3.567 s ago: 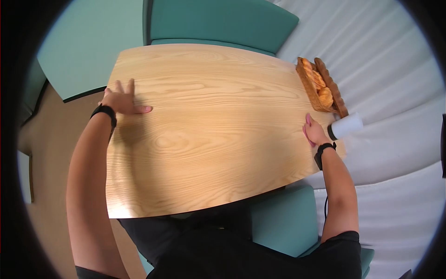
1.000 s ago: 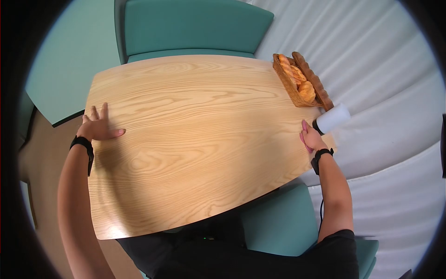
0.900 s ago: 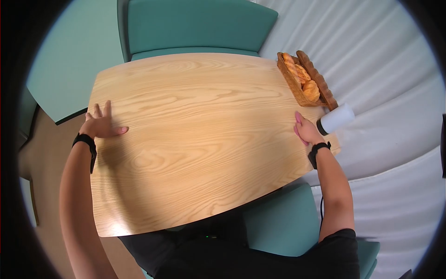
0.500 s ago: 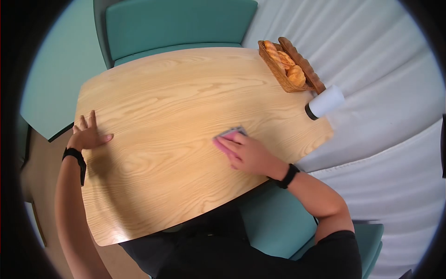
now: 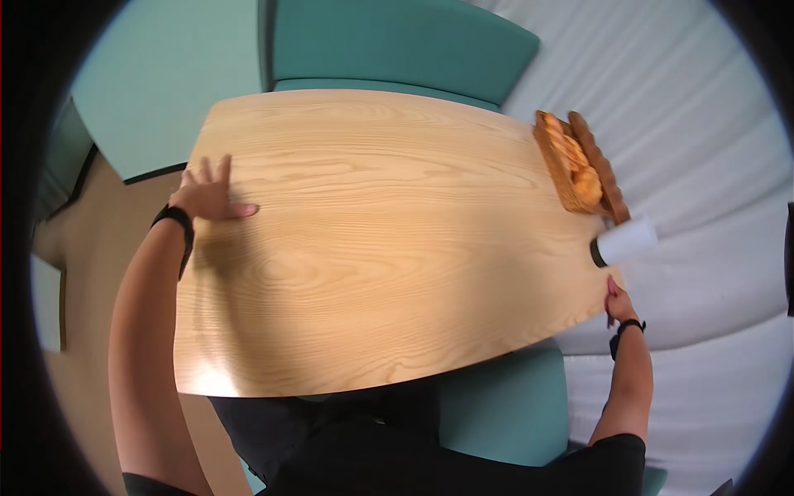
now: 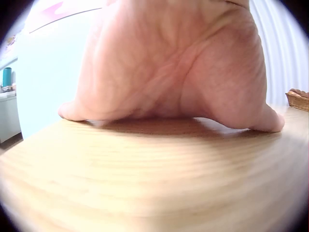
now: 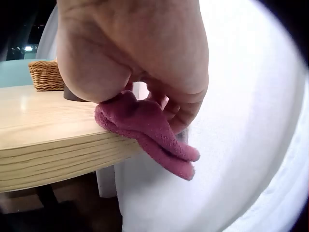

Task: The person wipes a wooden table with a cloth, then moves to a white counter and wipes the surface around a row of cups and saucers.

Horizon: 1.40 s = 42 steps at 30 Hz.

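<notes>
Pink cloth [image 7: 140, 121] under right hand's fingers [image 7: 181, 113], over table edge [image 7: 72, 157].

There's room to pass over the tabletop [image 5: 372, 248] from six to twelve o'clock; a bread basket [image 5: 555, 175] blocks two o'clock, a white cylinder [image 5: 628, 240] three.

Tabletop [image 5: 372, 248]: pale tan, wavy darker wood grain, striped grain along its edge too. Cloth [image 7: 140, 118] was solid dusty magenta, greyish at the tips. Basket [image 7: 46, 76]: brown, woven pattern. Bread [image 5: 587, 186] showed golden orange. Cylinder [image 5: 628, 241] was white, its end band [image 5: 597, 252] black. Backrest [image 5: 397, 41]: plain teal. Side panel [image 5: 174, 91]: pale mint. Curtain [image 5: 703, 165] was greyish white. Shirt [image 5: 413, 455] and wristbands [image 5: 175, 219]: black. Floor [image 5: 124, 248]: brown.
</notes>
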Each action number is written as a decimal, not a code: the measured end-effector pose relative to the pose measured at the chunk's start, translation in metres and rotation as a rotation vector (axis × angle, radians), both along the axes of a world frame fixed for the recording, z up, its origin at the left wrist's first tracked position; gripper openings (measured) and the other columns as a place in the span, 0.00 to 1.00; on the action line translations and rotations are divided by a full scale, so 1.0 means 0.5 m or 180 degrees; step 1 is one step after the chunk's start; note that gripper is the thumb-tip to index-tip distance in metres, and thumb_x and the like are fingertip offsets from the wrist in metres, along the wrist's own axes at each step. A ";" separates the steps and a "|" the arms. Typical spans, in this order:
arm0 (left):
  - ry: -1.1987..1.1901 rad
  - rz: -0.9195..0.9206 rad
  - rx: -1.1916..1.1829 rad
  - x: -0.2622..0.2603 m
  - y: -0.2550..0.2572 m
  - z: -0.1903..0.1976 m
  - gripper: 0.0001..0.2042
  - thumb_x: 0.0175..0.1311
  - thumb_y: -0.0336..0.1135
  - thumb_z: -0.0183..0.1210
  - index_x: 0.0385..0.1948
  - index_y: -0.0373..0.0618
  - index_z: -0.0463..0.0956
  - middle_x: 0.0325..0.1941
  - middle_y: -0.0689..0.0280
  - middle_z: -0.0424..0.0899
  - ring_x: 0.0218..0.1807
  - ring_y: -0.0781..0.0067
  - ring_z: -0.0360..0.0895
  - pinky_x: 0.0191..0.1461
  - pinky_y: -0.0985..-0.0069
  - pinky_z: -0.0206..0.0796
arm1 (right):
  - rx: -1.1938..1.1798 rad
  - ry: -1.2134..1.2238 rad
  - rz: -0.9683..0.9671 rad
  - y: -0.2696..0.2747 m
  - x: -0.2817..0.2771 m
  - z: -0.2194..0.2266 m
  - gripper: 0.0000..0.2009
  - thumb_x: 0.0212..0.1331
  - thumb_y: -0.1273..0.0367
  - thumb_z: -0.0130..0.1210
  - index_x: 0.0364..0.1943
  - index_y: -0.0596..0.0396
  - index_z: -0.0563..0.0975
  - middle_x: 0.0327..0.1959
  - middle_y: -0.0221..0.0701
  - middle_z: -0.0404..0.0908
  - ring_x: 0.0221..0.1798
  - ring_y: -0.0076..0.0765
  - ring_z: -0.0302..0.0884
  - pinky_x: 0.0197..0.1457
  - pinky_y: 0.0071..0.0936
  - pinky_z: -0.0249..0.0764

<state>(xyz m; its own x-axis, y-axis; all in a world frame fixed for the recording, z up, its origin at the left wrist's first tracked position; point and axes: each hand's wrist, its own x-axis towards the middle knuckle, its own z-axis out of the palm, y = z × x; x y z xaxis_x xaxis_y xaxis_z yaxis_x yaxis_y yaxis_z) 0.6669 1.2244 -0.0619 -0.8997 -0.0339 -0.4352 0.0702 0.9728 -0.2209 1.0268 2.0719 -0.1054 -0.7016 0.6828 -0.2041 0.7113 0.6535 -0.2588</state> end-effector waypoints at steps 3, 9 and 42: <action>-0.0122 -0.0117 -0.0026 -0.010 -0.004 0.004 0.76 0.36 0.96 0.49 0.83 0.49 0.29 0.85 0.35 0.36 0.86 0.30 0.29 0.85 0.39 0.26 | -0.0032 0.0103 -0.0240 0.056 -0.003 -0.017 0.28 0.70 0.70 0.42 0.75 0.40 0.70 0.37 0.45 0.87 0.30 0.45 0.84 0.35 0.40 0.81; -0.0271 0.0052 -0.0031 -0.001 0.009 0.024 0.74 0.40 0.95 0.48 0.83 0.50 0.28 0.85 0.35 0.35 0.85 0.28 0.30 0.85 0.38 0.28 | 0.0421 -0.0043 -0.0043 0.125 -0.017 -0.035 0.27 0.70 0.69 0.42 0.74 0.53 0.70 0.63 0.53 0.81 0.61 0.53 0.82 0.62 0.37 0.76; -0.0128 -0.0308 0.0741 0.156 -0.130 -0.003 0.70 0.44 0.90 0.54 0.84 0.55 0.31 0.87 0.43 0.28 0.84 0.24 0.27 0.83 0.36 0.37 | 0.0521 0.0907 0.6128 -1.603 -0.229 0.035 0.44 0.59 0.54 0.66 0.71 0.71 0.61 0.61 0.47 0.80 0.56 0.45 0.85 0.51 0.39 0.83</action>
